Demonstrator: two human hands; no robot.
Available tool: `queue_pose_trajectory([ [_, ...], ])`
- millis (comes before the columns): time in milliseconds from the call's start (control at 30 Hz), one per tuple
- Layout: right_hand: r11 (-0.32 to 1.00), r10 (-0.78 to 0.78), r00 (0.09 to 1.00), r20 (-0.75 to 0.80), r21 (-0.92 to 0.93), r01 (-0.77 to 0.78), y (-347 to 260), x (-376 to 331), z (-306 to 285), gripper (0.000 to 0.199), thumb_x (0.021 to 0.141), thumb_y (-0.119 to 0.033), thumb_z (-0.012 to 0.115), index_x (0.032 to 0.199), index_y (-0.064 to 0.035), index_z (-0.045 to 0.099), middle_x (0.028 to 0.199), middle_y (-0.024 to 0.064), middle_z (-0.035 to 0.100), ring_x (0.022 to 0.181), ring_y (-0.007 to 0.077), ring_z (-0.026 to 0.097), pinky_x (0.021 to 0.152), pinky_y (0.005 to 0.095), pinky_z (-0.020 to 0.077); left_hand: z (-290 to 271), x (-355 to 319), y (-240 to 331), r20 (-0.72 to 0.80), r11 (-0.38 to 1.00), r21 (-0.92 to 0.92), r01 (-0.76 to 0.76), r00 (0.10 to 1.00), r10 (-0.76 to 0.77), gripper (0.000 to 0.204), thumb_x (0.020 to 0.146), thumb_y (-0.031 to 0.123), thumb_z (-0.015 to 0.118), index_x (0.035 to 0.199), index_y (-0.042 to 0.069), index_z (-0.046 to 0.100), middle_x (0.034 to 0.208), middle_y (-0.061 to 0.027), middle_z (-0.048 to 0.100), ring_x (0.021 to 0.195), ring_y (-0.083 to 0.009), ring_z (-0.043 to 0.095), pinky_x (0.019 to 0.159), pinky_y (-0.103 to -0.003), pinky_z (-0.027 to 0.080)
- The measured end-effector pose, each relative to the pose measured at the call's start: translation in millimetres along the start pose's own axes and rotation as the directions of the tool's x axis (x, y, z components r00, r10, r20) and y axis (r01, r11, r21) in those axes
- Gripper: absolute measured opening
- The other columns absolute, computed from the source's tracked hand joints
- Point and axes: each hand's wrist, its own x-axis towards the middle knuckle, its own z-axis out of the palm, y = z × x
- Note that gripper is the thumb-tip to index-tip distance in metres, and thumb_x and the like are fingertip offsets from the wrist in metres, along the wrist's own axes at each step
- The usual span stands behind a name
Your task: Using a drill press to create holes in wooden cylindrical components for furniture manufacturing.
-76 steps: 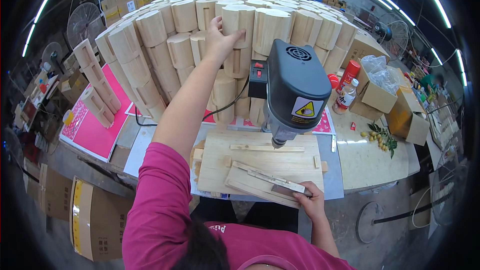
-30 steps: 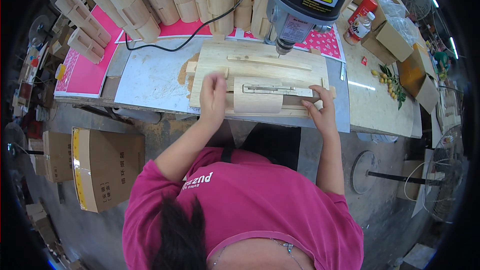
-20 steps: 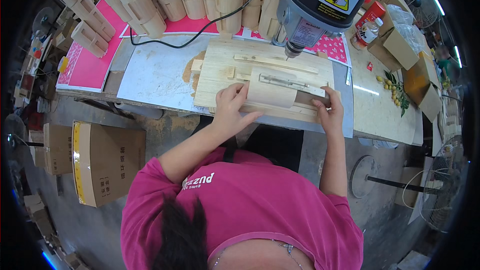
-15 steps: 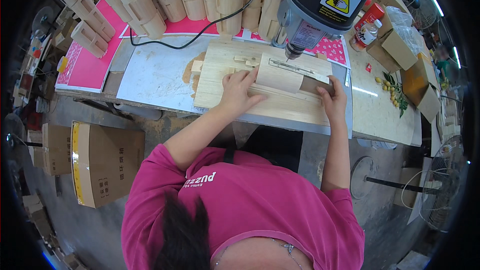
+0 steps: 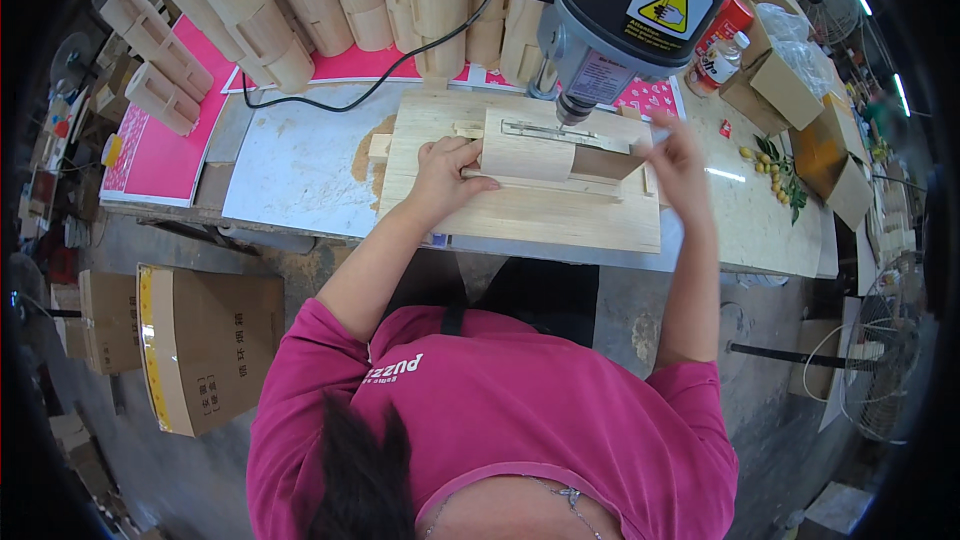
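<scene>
A pale wooden cylinder (image 5: 525,157) lies on its side on a wooden board (image 5: 560,220), with a slotted strip (image 5: 560,132) along its top. From its right side a flat brown piece (image 5: 603,163) sticks out. My left hand (image 5: 445,175) grips the cylinder's left end, thumb at the front and fingers behind. Beside the right end of the brown piece is my right hand (image 5: 682,172), raised and smeared by motion, so its fingers are unclear. The drill press (image 5: 620,30) stands over the work, and its chuck (image 5: 574,110) points down just behind the strip.
Stacked wooden cylinders (image 5: 350,0) line the back on pink sheets (image 5: 150,155). A black cable (image 5: 400,62) crosses the table to the drill. At the right are a bottle (image 5: 716,68), open cartons (image 5: 790,88) and yellow fruit on a twig (image 5: 780,175). A cardboard box (image 5: 215,340) stands at lower left.
My right hand has come away from the right end of the piece and moved slightly right and up. My left hand stays on the cylinder. The whole view has shifted a little.
</scene>
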Motion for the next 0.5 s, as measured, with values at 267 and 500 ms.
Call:
queue_pose_trajectory([
  [267, 0.998, -0.047, 0.988, -0.15, -0.042, 0.041, -80.5, 121.8, -43.6, 0.036, 0.091, -0.03, 0.047, 0.118, -0.0075, 0.052, 0.091, 0.0039, 0.059, 0.071, 0.0092, 0.055, 0.064, 0.0224, 0.0445, 1.0, 2.1, 0.7, 0.011, 1.0, 0.027, 0.0, 1.0, 0.0, 0.052, 0.058, 0.028, 0.077, 0.107, 0.015, 0.062, 0.076, 0.0011, 0.055, 0.079, -0.0164, 0.053, 0.078, -0.033, 0.028],
  [500, 0.965, -0.231, 0.932, -0.28, -0.192, 0.181, -119.6, 77.5, -34.1, 0.025, 0.087, -0.023, 0.054, 0.091, 0.001, 0.058, 0.068, 0.0084, 0.053, 0.064, 0.0103, 0.049, 0.058, 0.0231, 0.0408, 1.2, 1.6, 0.5, -0.059, 0.997, 0.049, -0.058, 0.996, 0.06, 0.052, 0.059, 0.029, 0.076, 0.107, 0.015, 0.062, 0.075, 0.001, 0.054, 0.077, -0.016, 0.053, 0.076, -0.033, 0.028],
])
